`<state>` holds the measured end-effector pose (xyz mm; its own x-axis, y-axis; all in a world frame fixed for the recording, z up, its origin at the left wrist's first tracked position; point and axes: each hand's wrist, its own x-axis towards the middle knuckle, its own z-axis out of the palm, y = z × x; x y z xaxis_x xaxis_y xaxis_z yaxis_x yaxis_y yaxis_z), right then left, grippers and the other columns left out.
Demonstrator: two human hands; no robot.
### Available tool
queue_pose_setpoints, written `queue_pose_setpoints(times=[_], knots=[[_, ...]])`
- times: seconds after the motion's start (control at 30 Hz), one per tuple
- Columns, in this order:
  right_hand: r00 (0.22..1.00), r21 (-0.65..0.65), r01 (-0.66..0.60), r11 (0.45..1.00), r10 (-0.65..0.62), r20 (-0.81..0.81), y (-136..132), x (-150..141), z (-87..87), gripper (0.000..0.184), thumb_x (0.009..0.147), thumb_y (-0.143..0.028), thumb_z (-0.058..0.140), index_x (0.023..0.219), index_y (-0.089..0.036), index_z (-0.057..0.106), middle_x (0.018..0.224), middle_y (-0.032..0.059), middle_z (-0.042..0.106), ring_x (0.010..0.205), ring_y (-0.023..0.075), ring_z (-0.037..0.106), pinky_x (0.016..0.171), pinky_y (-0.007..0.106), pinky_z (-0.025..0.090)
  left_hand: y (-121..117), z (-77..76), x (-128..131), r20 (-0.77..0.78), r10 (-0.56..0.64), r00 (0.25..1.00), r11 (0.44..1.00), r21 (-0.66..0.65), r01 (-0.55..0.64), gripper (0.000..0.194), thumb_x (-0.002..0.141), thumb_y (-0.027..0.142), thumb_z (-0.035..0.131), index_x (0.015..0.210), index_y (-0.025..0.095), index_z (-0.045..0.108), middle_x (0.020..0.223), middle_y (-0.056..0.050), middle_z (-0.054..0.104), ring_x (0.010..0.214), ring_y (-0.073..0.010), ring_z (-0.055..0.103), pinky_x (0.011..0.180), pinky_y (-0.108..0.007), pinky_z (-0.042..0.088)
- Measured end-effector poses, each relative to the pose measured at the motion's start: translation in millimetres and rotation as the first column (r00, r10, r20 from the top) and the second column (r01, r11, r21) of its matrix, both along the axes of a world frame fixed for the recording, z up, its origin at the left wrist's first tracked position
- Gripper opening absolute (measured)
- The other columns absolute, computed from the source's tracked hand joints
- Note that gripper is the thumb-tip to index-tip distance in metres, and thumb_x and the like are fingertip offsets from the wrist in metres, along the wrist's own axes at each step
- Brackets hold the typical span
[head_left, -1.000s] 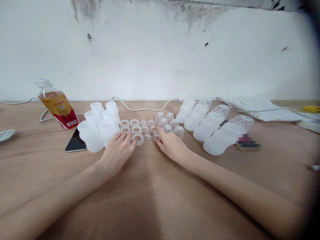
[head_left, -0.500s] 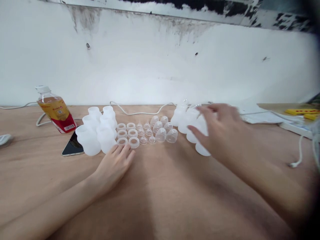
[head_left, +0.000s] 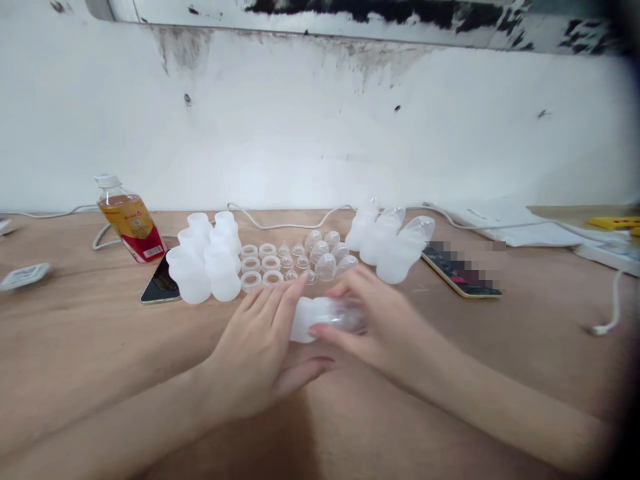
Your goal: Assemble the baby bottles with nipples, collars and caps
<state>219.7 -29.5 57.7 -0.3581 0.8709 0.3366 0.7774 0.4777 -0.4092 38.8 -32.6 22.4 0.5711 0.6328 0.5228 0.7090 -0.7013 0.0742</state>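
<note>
Your right hand (head_left: 373, 310) pinches the capped bottle (head_left: 317, 311) sideways in the near middle, probably so its base faces your spread left hand (head_left: 257, 340); can't tell if that's touching. Rings (head_left: 251, 288) sit in rows, likely for easy grabbing. Far-left drink bottle (head_left: 133, 223) holds amber liquid; white bottles' (head_left: 225, 281) insides don't show.

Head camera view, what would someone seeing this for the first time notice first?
Probably the milky bottle with a clear cap at the centre, sideways in the right hand, with the left hand spread at its base. Next might be the drink bottle, its yellow-and-red label bright at the back left. Then the neat rows: open white bottles on the left, clear domes nearer the middle.
</note>
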Motion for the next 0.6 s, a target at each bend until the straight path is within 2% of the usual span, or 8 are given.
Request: queue_pose_setpoints(times=[0.07,0.13,0.23,0.3,0.43,0.53,0.6], knots=[[0.995,-0.177,-0.067,0.982,0.051,-0.090,9.0,-18.6,-16.7,0.021,0.070,-0.030,0.057,0.080,-0.017,0.045,0.085,0.0040,0.054,0.075,0.0151,0.052,0.064,0.028,0.042,7.4,-7.1,5.6,-0.033,0.034,0.999,0.996,-0.085,-0.036,0.050,0.078,0.034,0.047,0.118,0.009,0.032,0.106,-0.013,0.054,0.095,-0.0248,0.051,0.081,-0.039,0.043],[0.982,-0.308,-0.144,0.940,0.098,-0.160,19.7,-25.5,-32.4,0.021,0.073,-0.028,0.054,0.088,-0.018,0.044,0.090,0.0042,0.055,0.081,0.0158,0.053,0.069,0.030,0.042,16.1,-15.9,5.2,-0.098,0.069,0.993,0.985,-0.154,-0.084,0.037,0.076,0.027,0.046,0.109,0.012,0.040,0.098,-0.010,0.057,0.088,-0.0242,0.053,0.076,-0.039,0.044],[0.965,-0.431,-0.244,0.869,0.171,-0.201,31.2,-24.1,-48.6,0.027,0.076,-0.036,0.053,0.094,-0.018,0.043,0.090,0.0047,0.057,0.081,0.0167,0.054,0.070,0.031,0.042,26.2,-22.7,-2.2,-0.212,0.025,0.977,0.978,-0.198,-0.068,0.031,0.073,0.029,0.047,0.100,0.012,0.047,0.092,-0.010,0.058,0.086,-0.0256,0.054,0.074,-0.039,0.044],[0.960,-0.462,-0.267,0.846,0.194,-0.201,34.8,-21.2,-53.4,0.030,0.076,-0.041,0.052,0.091,-0.018,0.043,0.088,0.0047,0.058,0.078,0.0168,0.055,0.067,0.031,0.042,30.0,-21.6,-7.0,-0.278,-0.026,0.960,0.970,-0.239,-0.043,0.031,0.074,0.031,0.047,0.098,0.012,0.048,0.089,-0.009,0.058,0.085,-0.0257,0.055,0.071,-0.039,0.044],[0.942,-0.453,-0.333,0.827,0.272,-0.197,36.5,-17.8,-49.5,0.028,0.075,-0.041,0.054,0.085,-0.018,0.042,0.082,0.0017,0.057,0.072,0.0146,0.054,0.060,0.026,0.040,33.0,-15.7,-8.8,-0.288,-0.061,0.956,0.942,-0.334,-0.041,0.034,0.078,0.043,0.043,0.097,0.015,0.046,0.089,-0.007,0.060,0.082,-0.0246,0.058,0.066,-0.036,0.046],[0.926,-0.410,-0.377,0.831,0.355,-0.131,35.0,-17.2,-38.7,0.025,0.074,-0.036,0.057,0.085,-0.018,0.043,0.083,0.0009,0.057,0.072,0.0138,0.053,0.060,0.025,0.040,32.2,-12.7,-5.0,-0.220,-0.042,0.975,0.920,-0.390,-0.048,0.049,0.072,0.060,0.043,0.096,0.018,0.045,0.092,-0.005,0.061,0.080,-0.0244,0.059,0.063,-0.035,0.046],[0.914,-0.396,-0.394,0.829,0.401,-0.071,33.7,-15.3,-30.2,0.026,0.074,-0.037,0.058,0.086,-0.018,0.044,0.085,0.0007,0.058,0.073,0.0139,0.054,0.061,0.025,0.040,31.1,-10.0,-3.3,-0.195,-0.023,0.981,0.898,-0.434,-0.065,0.053,0.068,0.065,0.046,0.095,0.019,0.044,0.092,-0.003,0.062,0.078,-0.0243,0.060,0.058,-0.032,0.044]])
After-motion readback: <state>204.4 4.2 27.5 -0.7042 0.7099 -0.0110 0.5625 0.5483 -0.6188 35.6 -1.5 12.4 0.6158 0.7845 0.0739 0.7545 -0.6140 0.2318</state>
